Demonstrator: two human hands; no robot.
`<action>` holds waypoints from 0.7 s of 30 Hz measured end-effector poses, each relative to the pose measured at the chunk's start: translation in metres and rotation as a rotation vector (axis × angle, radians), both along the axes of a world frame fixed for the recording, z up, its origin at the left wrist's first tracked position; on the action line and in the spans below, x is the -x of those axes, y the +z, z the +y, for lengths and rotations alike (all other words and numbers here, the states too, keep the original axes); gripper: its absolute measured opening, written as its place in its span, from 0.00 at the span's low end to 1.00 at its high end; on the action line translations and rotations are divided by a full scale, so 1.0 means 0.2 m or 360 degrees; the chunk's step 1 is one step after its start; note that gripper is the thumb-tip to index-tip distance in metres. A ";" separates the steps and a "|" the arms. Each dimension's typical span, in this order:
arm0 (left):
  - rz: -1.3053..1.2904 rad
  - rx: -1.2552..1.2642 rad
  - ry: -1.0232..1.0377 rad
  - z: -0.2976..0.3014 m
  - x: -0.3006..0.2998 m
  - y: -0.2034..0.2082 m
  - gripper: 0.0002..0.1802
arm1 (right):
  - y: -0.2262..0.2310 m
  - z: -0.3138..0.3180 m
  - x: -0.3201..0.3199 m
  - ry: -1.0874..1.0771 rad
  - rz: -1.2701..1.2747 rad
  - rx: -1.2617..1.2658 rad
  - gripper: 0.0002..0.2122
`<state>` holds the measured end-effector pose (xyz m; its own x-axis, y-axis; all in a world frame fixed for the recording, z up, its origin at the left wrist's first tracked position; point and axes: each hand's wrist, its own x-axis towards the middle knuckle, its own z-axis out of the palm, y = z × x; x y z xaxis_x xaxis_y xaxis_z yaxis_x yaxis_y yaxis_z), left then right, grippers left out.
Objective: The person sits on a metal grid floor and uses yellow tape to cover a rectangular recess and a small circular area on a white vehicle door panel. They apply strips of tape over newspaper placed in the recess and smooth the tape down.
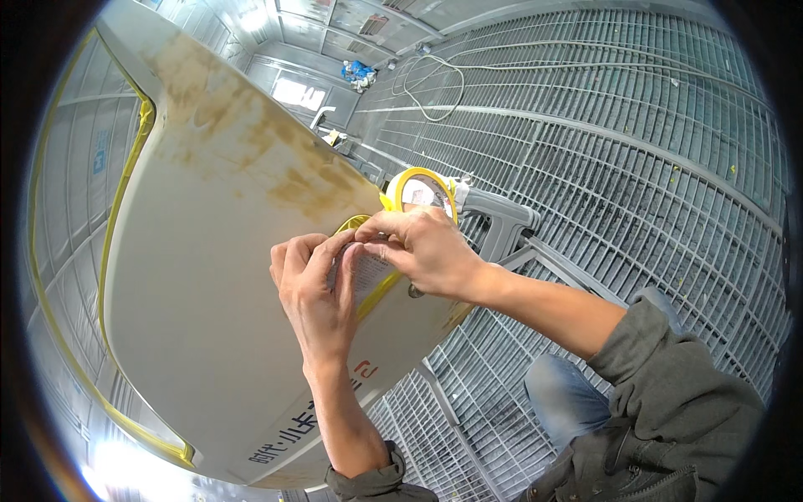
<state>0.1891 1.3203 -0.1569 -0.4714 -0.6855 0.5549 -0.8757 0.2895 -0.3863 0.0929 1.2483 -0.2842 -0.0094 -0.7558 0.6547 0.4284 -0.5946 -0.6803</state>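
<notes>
Both of my hands meet over a small patch of printed paper (368,276) edged with yellow masking tape (381,294) on a pale grey vehicle door (217,251). The fingers of my left hand (316,289) are bent, thumb and forefinger closed together at the patch's upper edge; whatever they pinch is hidden. My right hand (431,255) pinches with its fingertips against the left ones. Just beyond its knuckles is a roll of yellow masking tape (401,188), which the right hand seems to hold. A yellow strip shows behind the fingertips.
Brown, sanded-looking patches (242,125) mark the door's upper edge. Yellow tape (125,188) borders the window opening at left. A grey metal frame (502,222) stands beside the door on the grated floor (619,192). A pale hose (460,84) lies farther off.
</notes>
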 end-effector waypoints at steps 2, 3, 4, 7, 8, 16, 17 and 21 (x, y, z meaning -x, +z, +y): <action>-0.0069 -0.0037 0.0046 0.01 -0.02 0.00 0.08 | -0.01 0.03 -0.01 -0.0309 0.0015 -0.0001 0.11; -0.0066 -0.0020 0.0038 0.01 -0.03 0.00 0.07 | -0.02 0.04 -0.02 -0.0464 0.0023 -0.0003 0.11; -0.0063 0.0002 0.0023 0.00 -0.04 0.00 0.06 | -0.04 0.05 -0.02 -0.0499 0.0013 -0.0004 0.11; -0.0045 0.0029 -0.0024 -0.02 -0.04 0.00 0.05 | -0.09 0.07 -0.05 -0.0508 -0.0078 -0.0087 0.09; -0.0037 0.0030 -0.0043 -0.02 -0.04 -0.01 0.04 | -0.09 0.06 -0.07 -0.0501 -0.0111 -0.0075 0.09; -0.0121 0.0215 -0.0067 -0.05 -0.07 -0.04 0.04 | -0.07 0.04 -0.09 -0.0459 0.0002 -0.0091 0.09; -0.0121 0.0250 -0.0067 -0.05 -0.07 -0.05 0.04 | -0.07 0.04 -0.08 -0.0496 0.0005 -0.0084 0.09; -0.0021 0.0303 -0.0120 -0.08 -0.07 -0.07 0.05 | -0.08 0.01 -0.05 -0.0603 0.0039 -0.0076 0.09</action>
